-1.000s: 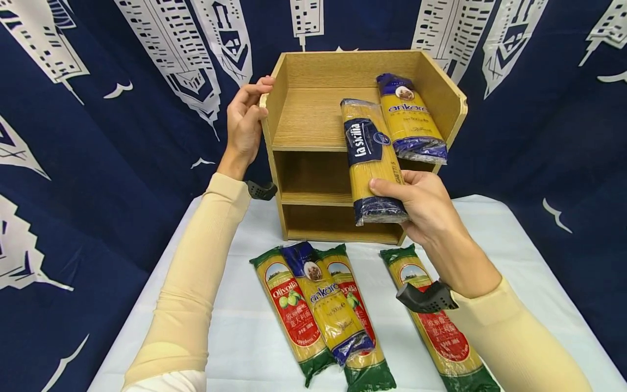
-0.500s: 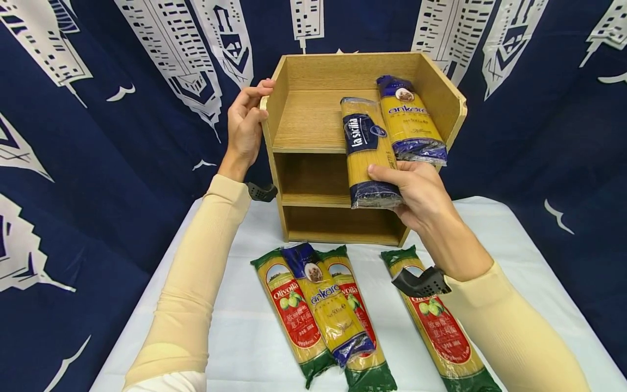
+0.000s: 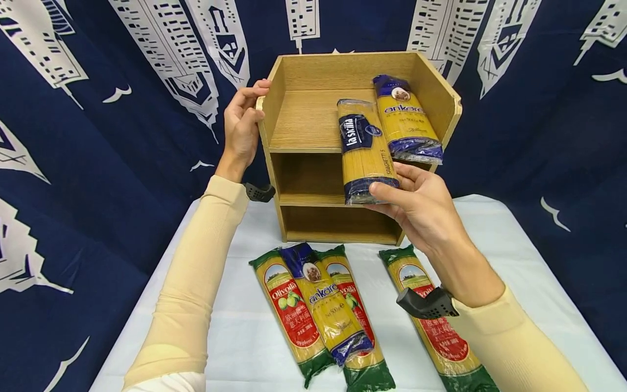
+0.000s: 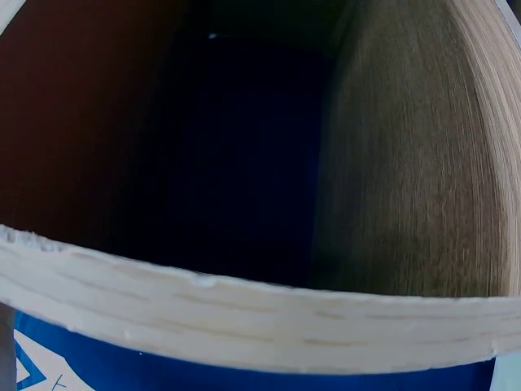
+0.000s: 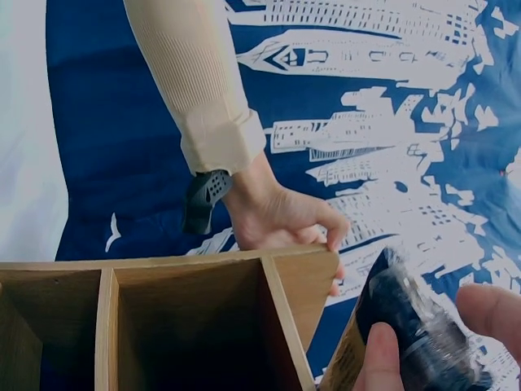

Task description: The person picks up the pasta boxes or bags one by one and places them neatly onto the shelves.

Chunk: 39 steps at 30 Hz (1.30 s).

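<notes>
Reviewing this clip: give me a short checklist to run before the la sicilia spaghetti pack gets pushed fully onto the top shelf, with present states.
1. Right hand grips the la sicilia pack at its near end: ok.
2. Left hand holds the wooden shelf unit by its left wall: ok.
3. Free shelf space left of the ankara pack: ok.
4. Pack lying flat on the shelf: cannot tell.
5. Packs on the table clear of the right arm: not ok, one Olivolla pack lies under it.

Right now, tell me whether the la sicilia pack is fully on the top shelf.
Not fully: the la sicilia pack overhangs the wooden shelf unit's top shelf, its lower end held by the right hand.
</notes>
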### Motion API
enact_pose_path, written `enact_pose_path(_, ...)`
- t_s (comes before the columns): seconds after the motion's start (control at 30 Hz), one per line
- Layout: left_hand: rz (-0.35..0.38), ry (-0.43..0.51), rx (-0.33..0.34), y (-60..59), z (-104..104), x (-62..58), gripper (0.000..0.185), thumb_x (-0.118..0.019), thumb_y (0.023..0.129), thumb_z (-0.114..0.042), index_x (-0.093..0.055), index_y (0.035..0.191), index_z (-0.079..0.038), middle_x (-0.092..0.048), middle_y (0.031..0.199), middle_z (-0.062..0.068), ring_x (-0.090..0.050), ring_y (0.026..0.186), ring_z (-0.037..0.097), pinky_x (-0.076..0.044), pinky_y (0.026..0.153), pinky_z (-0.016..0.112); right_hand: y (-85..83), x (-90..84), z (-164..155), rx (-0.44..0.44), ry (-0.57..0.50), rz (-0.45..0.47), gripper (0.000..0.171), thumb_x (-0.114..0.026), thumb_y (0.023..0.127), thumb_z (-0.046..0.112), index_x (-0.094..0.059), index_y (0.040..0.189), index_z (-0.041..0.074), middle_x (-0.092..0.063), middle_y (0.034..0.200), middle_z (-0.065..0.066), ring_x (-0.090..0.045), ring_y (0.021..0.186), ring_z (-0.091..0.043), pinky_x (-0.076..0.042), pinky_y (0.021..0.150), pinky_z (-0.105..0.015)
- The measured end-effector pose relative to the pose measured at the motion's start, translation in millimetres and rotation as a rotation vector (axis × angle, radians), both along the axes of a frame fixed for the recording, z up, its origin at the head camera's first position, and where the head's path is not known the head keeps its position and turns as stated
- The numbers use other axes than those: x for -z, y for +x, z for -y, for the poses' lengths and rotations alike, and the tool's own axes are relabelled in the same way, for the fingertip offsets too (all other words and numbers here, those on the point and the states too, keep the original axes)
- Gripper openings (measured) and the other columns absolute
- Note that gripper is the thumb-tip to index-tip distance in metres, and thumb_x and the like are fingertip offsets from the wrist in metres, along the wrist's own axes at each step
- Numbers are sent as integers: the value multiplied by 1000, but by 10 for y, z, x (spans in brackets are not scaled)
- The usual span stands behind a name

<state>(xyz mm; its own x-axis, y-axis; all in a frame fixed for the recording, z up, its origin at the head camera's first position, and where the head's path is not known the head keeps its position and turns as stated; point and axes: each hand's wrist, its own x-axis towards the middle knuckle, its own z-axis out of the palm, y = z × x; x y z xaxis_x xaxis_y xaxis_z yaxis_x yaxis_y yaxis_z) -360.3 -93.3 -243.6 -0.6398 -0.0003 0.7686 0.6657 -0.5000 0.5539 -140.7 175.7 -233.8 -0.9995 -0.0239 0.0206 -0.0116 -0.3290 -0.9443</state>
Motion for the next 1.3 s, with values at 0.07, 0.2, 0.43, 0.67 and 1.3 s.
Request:
enact_pose_path(0.07,-3,4,3,0,-1,-3,32,-48,73,2,-67,99,-2,-58,129,30,-51,131,31,-35,114,36,57,20,-7,-11,-2,-18,82,-67,90,-10,-20,156,-3,-44,138,-18,-58,119,-29,-58,87,-39)
enact_pose_path(0.2,2,8,4,-1,-8,-6,32,-48,74,2,-67,99,-3,-60,128,28,-51,131,30,-36,113,36,173,57,-8,-17,24,-53,83,-67,87,-15,-20,155,-3,-40,137,-18,-62,112,-28,-57,89,-37)
enact_pose_path(0.43,-7,15,-2,5,-8,-2,32,-49,73,2,-68,99,-2,-62,126,24,-52,129,31,-36,113,36,293,121,35,32,132,-124,85,-74,82,-13,-26,152,-3,-43,132,-19,-70,91,-21,-57,86,-34)
enact_pose_path(0.67,-9,10,-9,15,-5,-3,32,-50,73,0,-68,100,-2,-63,126,23,-52,130,30,-35,114,35,271,175,103,119,173,-172,74,-73,82,-14,-36,144,3,-51,124,-20,-72,87,-22,-60,81,-36)
enact_pose_path(1.3,-4,15,6,-19,-4,3,31,-51,72,-2,-67,99,-2,-63,124,20,-51,130,30,-35,114,35,-74,263,202,287,128,-227,54,-75,83,-10,-45,127,3,-55,111,-20,-72,80,-23,-61,74,-37)
